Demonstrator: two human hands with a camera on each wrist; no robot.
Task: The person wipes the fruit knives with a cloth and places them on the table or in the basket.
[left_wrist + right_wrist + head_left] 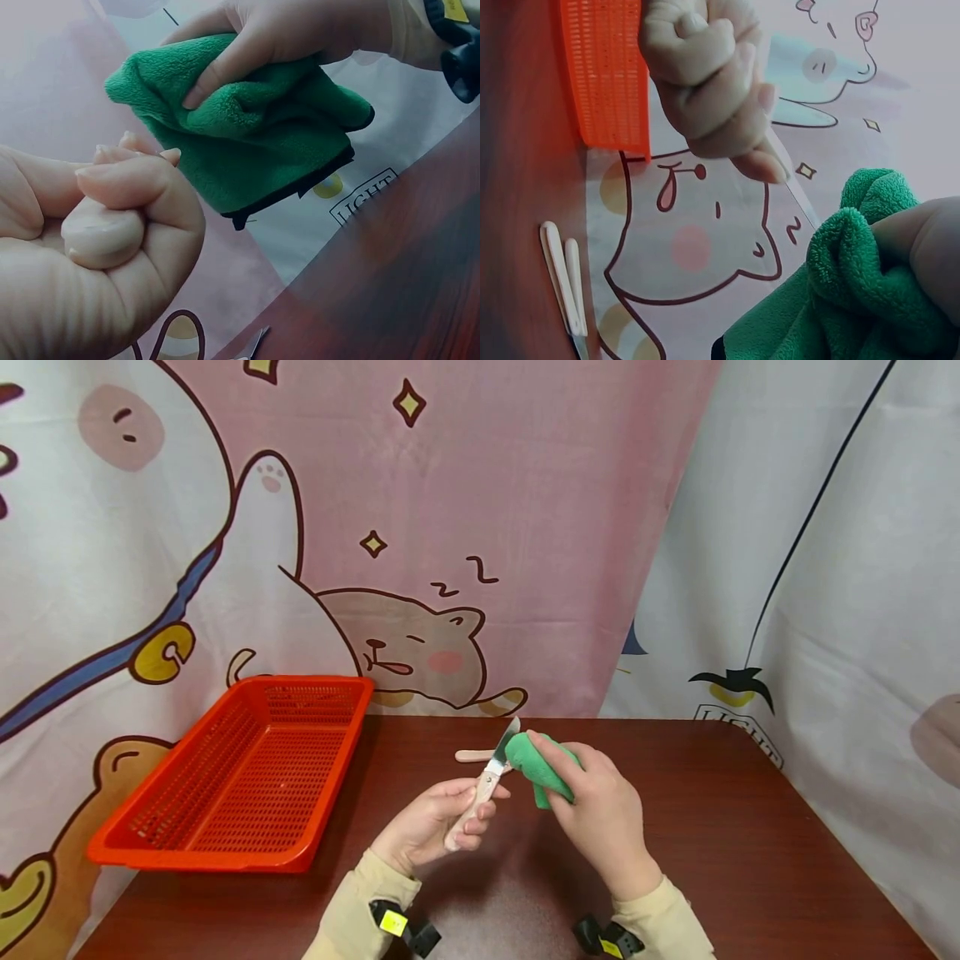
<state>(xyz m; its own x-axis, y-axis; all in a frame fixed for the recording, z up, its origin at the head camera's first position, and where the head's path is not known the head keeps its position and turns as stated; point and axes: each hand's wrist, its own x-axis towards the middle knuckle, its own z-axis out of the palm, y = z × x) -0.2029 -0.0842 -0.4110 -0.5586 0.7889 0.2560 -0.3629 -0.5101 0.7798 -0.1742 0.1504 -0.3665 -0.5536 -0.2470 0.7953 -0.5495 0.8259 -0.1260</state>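
Observation:
In the head view my left hand (438,822) grips a knife (480,797) by its pale handle, with the blade tilted up and away. My right hand (603,806) holds a green cloth (534,764) close beside the blade. Seen from the left wrist, the fingers curl round the butt of the handle (103,236), while the fuzzy, dark-edged cloth (262,142) hangs folded from the other hand. In the right wrist view the cloth hides the blade's far end.
On the brown table (735,827), an orange-red perforated basket (300,852) stands at the left. Beyond the hands lie two more pale-handled knives (560,277), side by side near the table's back. A cartoon-printed curtain (540,527) hangs behind.

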